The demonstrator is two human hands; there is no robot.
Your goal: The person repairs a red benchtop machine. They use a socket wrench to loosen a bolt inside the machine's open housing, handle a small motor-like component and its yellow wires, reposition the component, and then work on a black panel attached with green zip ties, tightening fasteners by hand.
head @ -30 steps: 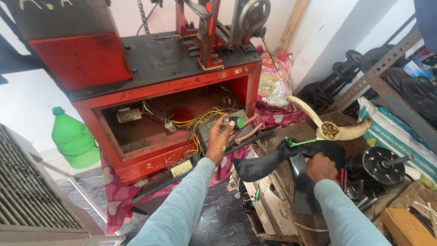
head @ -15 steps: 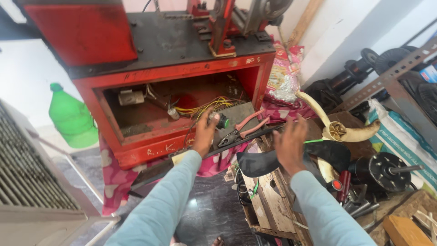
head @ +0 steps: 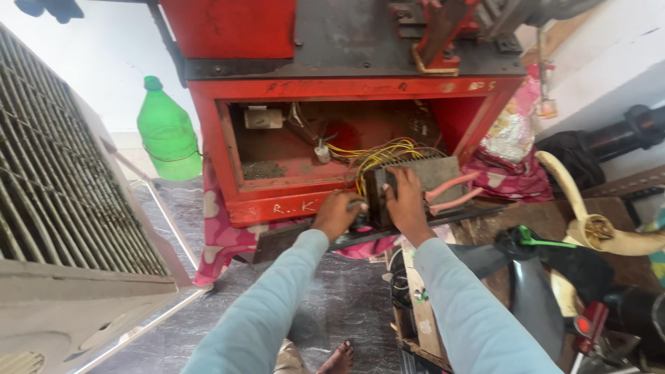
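Grey control box (head: 414, 181): right hand (head: 407, 205) newly arrived, grip clamped on it; left hand (head: 337, 215) grip still closed at its edge.

Pale blue long sleeves (head: 277, 305), bare foot (head: 338, 359)

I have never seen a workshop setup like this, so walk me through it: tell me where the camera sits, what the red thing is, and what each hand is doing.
The camera is worn on the person's head and looks down along both light-blue sleeves. The red machine cabinet stands open at the front, showing yellow wires inside. A grey ribbed block, tied to those wires, rests at the opening. The right hand lies on its near end; the left hand grips beside it at the cabinet's lower edge. Pink-handled pliers lie beside the block. A green bottle stands to the left.
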